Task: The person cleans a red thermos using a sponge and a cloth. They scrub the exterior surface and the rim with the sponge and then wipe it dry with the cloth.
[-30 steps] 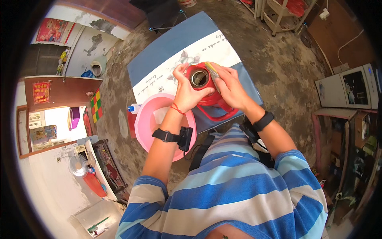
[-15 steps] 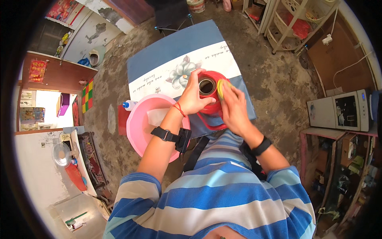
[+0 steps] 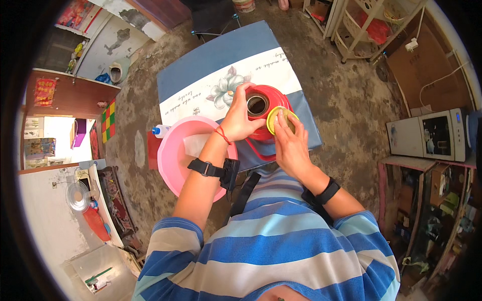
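Observation:
A red thermos jug (image 3: 276,94) with an uncapped round mouth and a red side handle stands on the cloth-covered table (image 3: 206,61). My left hand (image 3: 235,119) is closed around its upper part, thumb and fingers on either side of the mouth. In my right hand (image 3: 292,148) is a round yellow-green sponge (image 3: 274,122), held by the fingers against the jug's right shoulder. Left of the jug, partly under my left forearm, is a pink basin (image 3: 169,163) with something pale in it that I cannot make out.
Beside the basin is a white bottle with a blue cap (image 3: 159,131). A dark folding chair (image 3: 211,17) stands beyond the table. Off to the right are a shelf rack (image 3: 359,37) and a white cabinet-like appliance (image 3: 427,135) on a wooden cupboard.
My right hand has turned so the sponge's flat face shows, and the sponge has slid lower on the jug's side. My left hand keeps its hold; the view has shifted slightly.

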Available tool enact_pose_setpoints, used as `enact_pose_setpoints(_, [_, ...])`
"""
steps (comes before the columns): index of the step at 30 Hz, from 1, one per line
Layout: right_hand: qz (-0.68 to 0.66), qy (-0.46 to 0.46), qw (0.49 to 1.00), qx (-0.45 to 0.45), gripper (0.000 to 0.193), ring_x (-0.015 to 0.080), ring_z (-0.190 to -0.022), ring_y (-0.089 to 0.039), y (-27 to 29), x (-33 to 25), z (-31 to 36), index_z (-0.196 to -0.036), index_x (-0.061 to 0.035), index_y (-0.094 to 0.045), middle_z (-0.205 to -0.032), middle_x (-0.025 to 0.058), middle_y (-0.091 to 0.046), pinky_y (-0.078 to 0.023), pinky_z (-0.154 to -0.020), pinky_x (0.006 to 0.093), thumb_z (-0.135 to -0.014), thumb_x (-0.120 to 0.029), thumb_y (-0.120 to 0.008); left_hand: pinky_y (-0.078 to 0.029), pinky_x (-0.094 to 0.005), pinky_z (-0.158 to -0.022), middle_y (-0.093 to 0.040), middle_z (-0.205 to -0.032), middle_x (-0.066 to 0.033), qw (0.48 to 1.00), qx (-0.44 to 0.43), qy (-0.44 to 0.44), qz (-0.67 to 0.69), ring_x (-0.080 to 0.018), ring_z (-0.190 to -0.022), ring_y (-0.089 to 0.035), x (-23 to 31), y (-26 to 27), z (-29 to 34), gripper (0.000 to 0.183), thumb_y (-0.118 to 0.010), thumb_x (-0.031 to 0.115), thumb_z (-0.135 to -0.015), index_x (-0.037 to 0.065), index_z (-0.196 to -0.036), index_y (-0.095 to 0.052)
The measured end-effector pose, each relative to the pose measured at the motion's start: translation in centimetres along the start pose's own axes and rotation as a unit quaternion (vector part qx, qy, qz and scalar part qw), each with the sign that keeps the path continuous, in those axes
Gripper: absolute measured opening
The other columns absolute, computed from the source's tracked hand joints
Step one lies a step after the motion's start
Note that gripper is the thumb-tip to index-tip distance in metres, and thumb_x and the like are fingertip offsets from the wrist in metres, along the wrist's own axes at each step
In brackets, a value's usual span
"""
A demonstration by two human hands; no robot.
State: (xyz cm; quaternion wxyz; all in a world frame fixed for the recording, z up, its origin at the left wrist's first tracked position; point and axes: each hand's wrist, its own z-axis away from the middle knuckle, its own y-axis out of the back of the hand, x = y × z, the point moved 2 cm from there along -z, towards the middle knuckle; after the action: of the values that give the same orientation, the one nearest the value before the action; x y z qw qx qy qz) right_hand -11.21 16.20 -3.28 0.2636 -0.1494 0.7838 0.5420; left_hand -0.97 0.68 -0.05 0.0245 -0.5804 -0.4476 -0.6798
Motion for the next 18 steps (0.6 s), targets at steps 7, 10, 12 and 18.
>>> enact_pose_setpoints(7, [-0.077,-0.050,0.995,0.028,0.050,0.0364,-0.128,-0.041,0.1,3.0,-7.7,-0.134,-0.0050,-0.051,-0.141,0.0141,-0.050,-0.033,-0.100,0.0499,-0.084,-0.005,-0.056,-0.038,-0.0381,-0.108,-0.046,-0.130,-0.0196,0.999,-0.030,0.024,0.039,-0.0301,-0.127,-0.046,0.4,0.4,-0.7,0.096,-0.085,0.006,-0.065,0.004,-0.139,-0.024])
enact_pose_setpoints(10, [-0.156,-0.102,0.982,-0.019,0.049,0.0358,-0.129,-0.041,-0.1,3.7,-7.4,-0.134,-0.0065,-0.052,-0.140,0.0140,-0.051,-0.034,-0.100,0.0495,-0.086,-0.006,-0.055,-0.039,-0.0394,-0.107,-0.046,-0.131,-0.0216,0.998,-0.036,0.033,0.051,-0.0323,-0.128,-0.046,0.2,0.2,-0.6,0.099,-0.087,0.008,-0.062,0.003,-0.138,-0.024])
enact_pose_setpoints(12, [-0.113,-0.022,0.992,0.043,0.048,0.0365,-0.129,-0.041,0.0,2.1,-3.6,-0.133,-0.0054,-0.053,-0.141,0.0142,-0.050,-0.035,-0.099,0.0498,-0.085,-0.006,-0.055,-0.039,-0.0390,-0.107,-0.045,-0.131,-0.0210,1.000,-0.004,0.019,0.001,-0.0320,-0.128,-0.046,-0.6,0.2,0.0,0.099,-0.087,0.010,-0.062,0.003,-0.138,-0.024])
enact_pose_setpoints(18, [-0.040,0.001,0.997,0.071,0.050,0.0373,-0.128,-0.042,0.3,0.8,-3.4,-0.133,-0.0043,-0.054,-0.142,0.0137,-0.050,-0.035,-0.098,0.0502,-0.083,-0.004,-0.055,-0.038,-0.0398,-0.107,-0.041,-0.133,-0.0217,0.998,-0.030,0.029,0.038,-0.0334,-0.128,-0.044,-0.7,0.3,-0.4,0.098,-0.087,0.010,-0.063,0.003,-0.138,-0.024])
